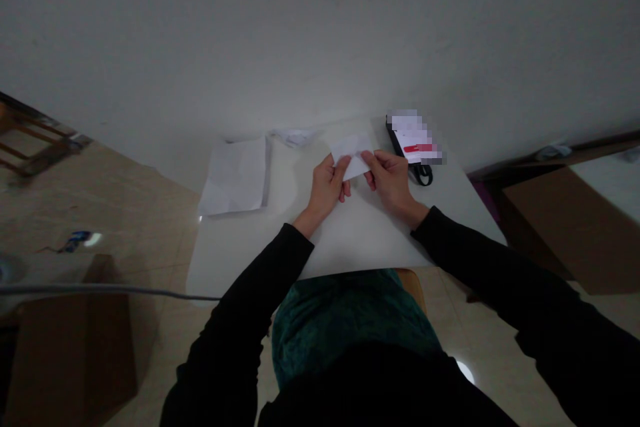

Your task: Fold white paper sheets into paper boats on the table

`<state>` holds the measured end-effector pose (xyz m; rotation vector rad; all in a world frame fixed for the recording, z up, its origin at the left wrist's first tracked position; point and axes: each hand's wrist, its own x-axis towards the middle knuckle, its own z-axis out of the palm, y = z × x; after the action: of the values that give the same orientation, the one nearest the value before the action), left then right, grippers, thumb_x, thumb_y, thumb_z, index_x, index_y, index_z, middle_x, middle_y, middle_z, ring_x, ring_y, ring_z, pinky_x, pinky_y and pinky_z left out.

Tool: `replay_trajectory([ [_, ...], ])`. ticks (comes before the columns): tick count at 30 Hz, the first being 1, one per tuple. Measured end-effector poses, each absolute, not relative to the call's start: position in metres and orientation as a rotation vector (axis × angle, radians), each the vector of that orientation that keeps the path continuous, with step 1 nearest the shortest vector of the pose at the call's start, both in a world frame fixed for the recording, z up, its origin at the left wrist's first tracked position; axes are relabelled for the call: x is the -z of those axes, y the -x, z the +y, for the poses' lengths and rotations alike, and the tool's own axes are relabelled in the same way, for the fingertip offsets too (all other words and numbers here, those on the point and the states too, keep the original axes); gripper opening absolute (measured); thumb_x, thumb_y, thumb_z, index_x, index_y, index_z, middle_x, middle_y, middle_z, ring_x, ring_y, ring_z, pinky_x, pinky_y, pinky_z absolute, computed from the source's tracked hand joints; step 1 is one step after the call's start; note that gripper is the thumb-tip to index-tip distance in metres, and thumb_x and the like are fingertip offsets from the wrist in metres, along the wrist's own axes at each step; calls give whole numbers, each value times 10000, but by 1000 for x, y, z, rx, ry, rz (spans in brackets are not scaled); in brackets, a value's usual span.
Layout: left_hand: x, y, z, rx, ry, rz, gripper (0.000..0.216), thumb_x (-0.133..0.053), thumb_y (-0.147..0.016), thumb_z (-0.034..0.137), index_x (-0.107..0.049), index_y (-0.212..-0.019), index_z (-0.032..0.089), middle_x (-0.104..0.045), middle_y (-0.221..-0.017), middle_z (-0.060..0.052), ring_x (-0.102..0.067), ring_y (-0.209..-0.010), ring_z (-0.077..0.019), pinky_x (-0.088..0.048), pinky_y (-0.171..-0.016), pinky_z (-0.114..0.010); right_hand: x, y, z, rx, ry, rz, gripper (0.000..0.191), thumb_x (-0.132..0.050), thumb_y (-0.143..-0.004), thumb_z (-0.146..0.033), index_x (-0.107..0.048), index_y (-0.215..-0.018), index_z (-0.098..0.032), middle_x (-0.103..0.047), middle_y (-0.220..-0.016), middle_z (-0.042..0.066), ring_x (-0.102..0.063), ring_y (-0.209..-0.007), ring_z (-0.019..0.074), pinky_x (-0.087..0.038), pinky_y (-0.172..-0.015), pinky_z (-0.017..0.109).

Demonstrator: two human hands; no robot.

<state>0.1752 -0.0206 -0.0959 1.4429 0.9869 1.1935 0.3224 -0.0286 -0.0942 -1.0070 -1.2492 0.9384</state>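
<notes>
Both my hands hold one small folded piece of white paper [353,152] a little above a white table [360,240]. My left hand [327,188] pinches its lower left edge with thumb and fingers closed. My right hand [391,180] grips its right side, fingers curled. Both sleeves are black.
A stack of white sheets [237,175] lies on the table's left part. A crumpled paper [296,137] rests at the far edge by the wall. A card on a black lanyard [415,143] lies at the far right. Cardboard boxes [70,347] stand on the floor on both sides.
</notes>
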Motion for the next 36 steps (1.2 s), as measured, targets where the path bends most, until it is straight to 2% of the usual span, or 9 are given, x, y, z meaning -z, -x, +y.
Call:
replay_trajectory([
  [3,98,-178,-20,-1120,-1444,978,545,-639,-902,663,-618,-1160,184,-590,-482,69,-482,-319,-92,-337,-336,-205,97,-326,-24,-889,975,-1193,548,-655,-913,-616,-533,-550,-225,-416,-487,-53,-338,-444,90,-270,-453,280],
  [6,98,-175,-14,-1279,-1503,1067,514,-794,-800,578,-665,-1113,191,-750,-793,-25,-657,-582,-110,-460,-475,-203,99,-332,-16,-957,948,-1242,436,-696,-882,-601,-672,-665,-223,-442,-524,-53,-342,-466,90,-246,-460,273],
  [9,96,-167,-6,-1467,-1561,1174,430,-844,-765,468,-720,-1087,211,-764,-1042,-64,-695,-816,-130,-486,-580,-198,99,-337,-11,-1060,932,-1387,385,-718,-869,-568,-747,-740,-206,-463,-535,-52,-350,-474,79,-228,-466,265],
  [14,95,-160,1,-1437,-1552,1144,285,-825,-773,439,-777,-911,195,-744,-786,-27,-654,-670,-113,-459,-547,-201,92,-340,-14,-1177,944,-1516,399,-729,-841,-551,-766,-770,-160,-461,-512,-60,-337,-470,60,-214,-474,252],
  [17,96,-162,0,-1428,-1516,1115,293,-829,-761,453,-777,-875,188,-735,-738,-20,-635,-614,-107,-456,-535,-210,88,-339,-17,-1162,1001,-1530,383,-739,-831,-522,-768,-769,-145,-445,-471,-68,-332,-448,57,-209,-465,249],
  [23,96,-165,-1,-1476,-1416,1036,332,-864,-720,491,-748,-803,191,-697,-678,4,-599,-583,-89,-440,-532,-203,85,-336,-19,-1114,1056,-1411,292,-822,-746,-444,-738,-739,-164,-577,-569,-39,-406,-490,60,-291,-486,237],
  [29,94,-166,-2,-1531,-1374,978,375,-890,-690,505,-698,-740,187,-684,-692,18,-586,-593,-71,-444,-551,-189,87,-332,-19,-1224,1007,-1304,287,-846,-703,-443,-755,-769,-178,-570,-561,-45,-449,-511,78,-338,-502,244],
  [33,94,-165,-1,-1520,-1402,958,353,-872,-721,508,-756,-864,207,-752,-841,-22,-665,-710,-102,-484,-600,-204,84,-336,-17,-1235,1011,-1303,293,-864,-676,-437,-771,-776,-178,-649,-648,-11,-512,-570,96,-363,-517,250],
  [36,93,-163,0,-1482,-1434,936,358,-852,-744,521,-782,-927,221,-769,-869,-35,-670,-721,-110,-486,-602,-212,81,-339,-16,-1254,1000,-1307,288,-862,-681,-437,-780,-780,-180,-635,-623,-19,-489,-546,88,-347,-499,247],
])
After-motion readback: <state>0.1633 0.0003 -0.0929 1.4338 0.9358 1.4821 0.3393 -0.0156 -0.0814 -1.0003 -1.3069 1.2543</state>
